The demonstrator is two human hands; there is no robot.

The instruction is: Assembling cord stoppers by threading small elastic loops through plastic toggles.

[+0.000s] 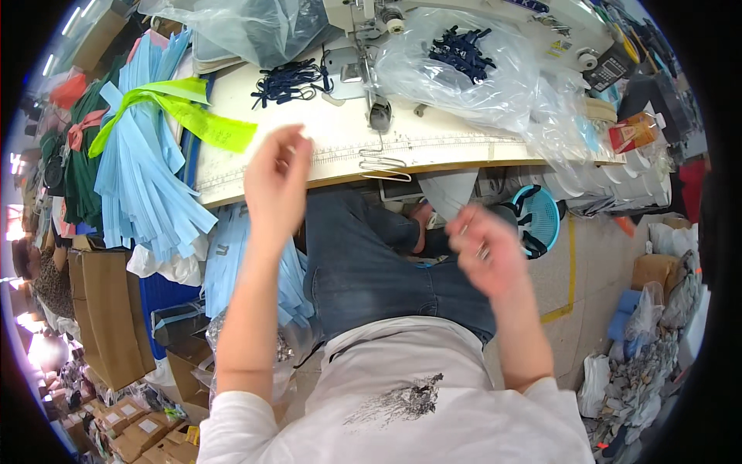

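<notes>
My left hand (277, 184) is raised over the front edge of the sewing table (232, 172), its fingers curled in toward the thumb. Whatever it may pinch is too small to make out. My right hand (492, 254), blurred by motion, is closed above my lap, just off the table edge. Bits of a small metal tool (485, 251) show between its fingers. A grey, pointed flat piece (450, 191) hangs beyond that hand; whether they touch, I cannot tell. Dark blue cord loops (287, 83) lie beside the sewing machine's needle plate (345, 69).
Light blue strips (147, 166) and a neon yellow-green strip (182, 116) hang at the left. A clear plastic bag (495, 93) holds more dark loops (461, 54). A bent wire (384, 165) sits at the table's edge. At right stands a blue basket (550, 219).
</notes>
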